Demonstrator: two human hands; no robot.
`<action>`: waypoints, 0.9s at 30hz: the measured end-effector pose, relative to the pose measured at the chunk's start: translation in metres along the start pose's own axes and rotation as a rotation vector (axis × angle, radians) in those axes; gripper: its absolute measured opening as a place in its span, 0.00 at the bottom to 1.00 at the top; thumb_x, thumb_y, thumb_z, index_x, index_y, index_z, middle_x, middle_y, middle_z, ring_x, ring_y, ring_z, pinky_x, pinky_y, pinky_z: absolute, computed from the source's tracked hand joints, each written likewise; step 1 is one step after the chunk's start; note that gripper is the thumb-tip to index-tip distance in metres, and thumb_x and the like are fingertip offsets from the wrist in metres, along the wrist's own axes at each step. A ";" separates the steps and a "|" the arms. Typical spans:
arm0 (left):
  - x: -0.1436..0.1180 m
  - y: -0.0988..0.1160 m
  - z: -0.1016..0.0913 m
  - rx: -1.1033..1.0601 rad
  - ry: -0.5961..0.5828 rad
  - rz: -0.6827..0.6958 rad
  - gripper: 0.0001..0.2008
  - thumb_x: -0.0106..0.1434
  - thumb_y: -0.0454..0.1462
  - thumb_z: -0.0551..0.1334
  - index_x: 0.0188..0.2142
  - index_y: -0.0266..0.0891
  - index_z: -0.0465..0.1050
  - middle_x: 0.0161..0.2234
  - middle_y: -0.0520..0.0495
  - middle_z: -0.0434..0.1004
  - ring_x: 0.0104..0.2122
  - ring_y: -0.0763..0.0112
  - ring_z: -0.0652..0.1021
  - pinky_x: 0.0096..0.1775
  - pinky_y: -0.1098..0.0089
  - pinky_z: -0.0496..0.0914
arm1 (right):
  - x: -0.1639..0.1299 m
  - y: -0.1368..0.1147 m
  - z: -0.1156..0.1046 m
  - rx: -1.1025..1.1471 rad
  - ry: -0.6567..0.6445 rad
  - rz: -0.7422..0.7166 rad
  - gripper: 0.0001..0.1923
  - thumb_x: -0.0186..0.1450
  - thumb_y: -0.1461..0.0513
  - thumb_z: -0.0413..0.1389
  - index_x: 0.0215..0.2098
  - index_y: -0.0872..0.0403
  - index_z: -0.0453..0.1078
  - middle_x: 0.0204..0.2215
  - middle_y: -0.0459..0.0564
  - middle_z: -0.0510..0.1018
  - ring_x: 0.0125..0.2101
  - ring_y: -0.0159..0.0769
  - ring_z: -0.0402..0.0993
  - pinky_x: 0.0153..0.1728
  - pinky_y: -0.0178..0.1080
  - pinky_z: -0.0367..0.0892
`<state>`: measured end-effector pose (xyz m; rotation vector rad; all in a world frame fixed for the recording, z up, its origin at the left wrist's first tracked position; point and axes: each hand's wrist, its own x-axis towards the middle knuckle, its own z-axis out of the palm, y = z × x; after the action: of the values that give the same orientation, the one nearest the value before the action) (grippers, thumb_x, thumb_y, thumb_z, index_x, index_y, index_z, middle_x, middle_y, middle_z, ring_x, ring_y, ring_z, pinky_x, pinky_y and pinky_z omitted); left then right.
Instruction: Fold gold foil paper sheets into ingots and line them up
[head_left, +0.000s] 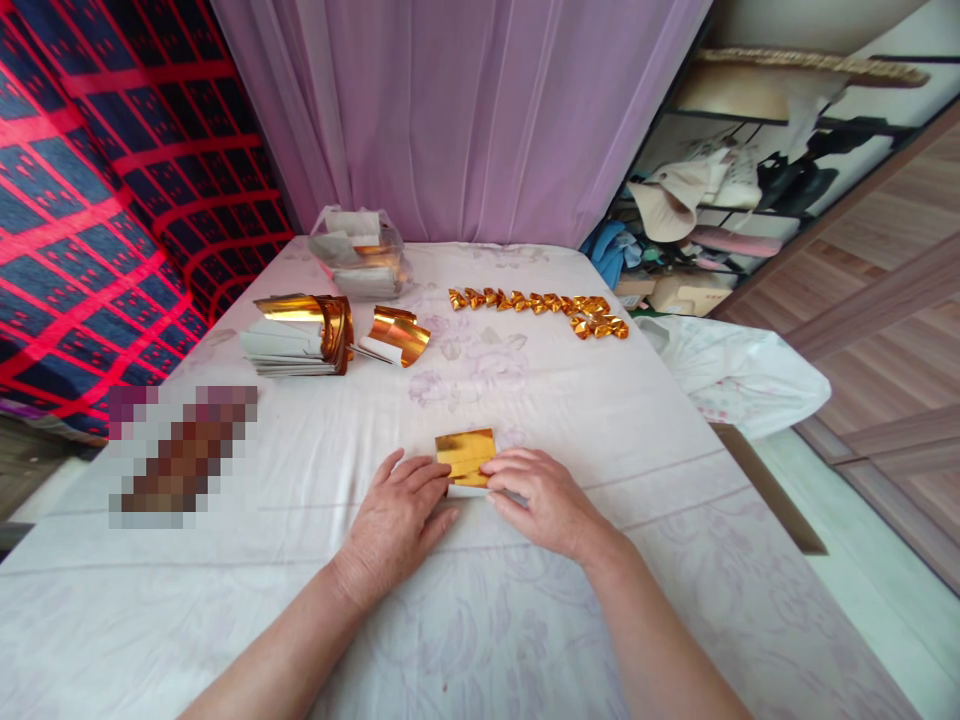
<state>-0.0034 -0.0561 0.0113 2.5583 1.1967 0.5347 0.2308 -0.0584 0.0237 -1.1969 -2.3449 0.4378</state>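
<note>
A small rectangle of gold foil paper [466, 455] lies on the cloth-covered table in front of me, with a pale strip along its near edge. My left hand [401, 505] rests palm down at its left side, fingers spread and fingertips touching that edge. At the right side my right hand [544, 497] has its fingers bent over the paper's edge, the thumb close below them. The undersides of my fingertips are hidden.
Stacked gold foil sheets [300, 335] and a smaller foil bundle [394, 335] lie at the back left, before a clear plastic bag [358, 252] of papers. Folded gold pieces [529, 300] form a row at the back right. A shelf [750, 210] holds shoes and hats beyond.
</note>
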 end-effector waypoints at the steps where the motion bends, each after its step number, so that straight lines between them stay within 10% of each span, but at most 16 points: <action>1: 0.000 0.000 0.000 -0.001 -0.002 -0.006 0.11 0.64 0.40 0.61 0.46 0.42 0.75 0.49 0.45 0.79 0.52 0.56 0.74 0.60 0.46 0.58 | 0.000 0.001 0.001 0.006 0.007 0.004 0.06 0.64 0.66 0.57 0.32 0.50 0.75 0.40 0.47 0.82 0.44 0.39 0.76 0.46 0.44 0.69; 27: -0.004 0.006 0.001 0.155 0.015 0.037 0.20 0.67 0.42 0.58 0.58 0.46 0.68 0.56 0.41 0.70 0.55 0.54 0.70 0.58 0.44 0.61 | 0.008 0.008 0.033 -0.163 0.177 0.245 0.03 0.65 0.61 0.56 0.33 0.51 0.70 0.30 0.46 0.76 0.33 0.37 0.72 0.35 0.37 0.61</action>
<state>-0.0012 -0.0629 0.0117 2.7151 1.2426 0.4872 0.2140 -0.0495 -0.0060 -1.5423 -2.1243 0.2128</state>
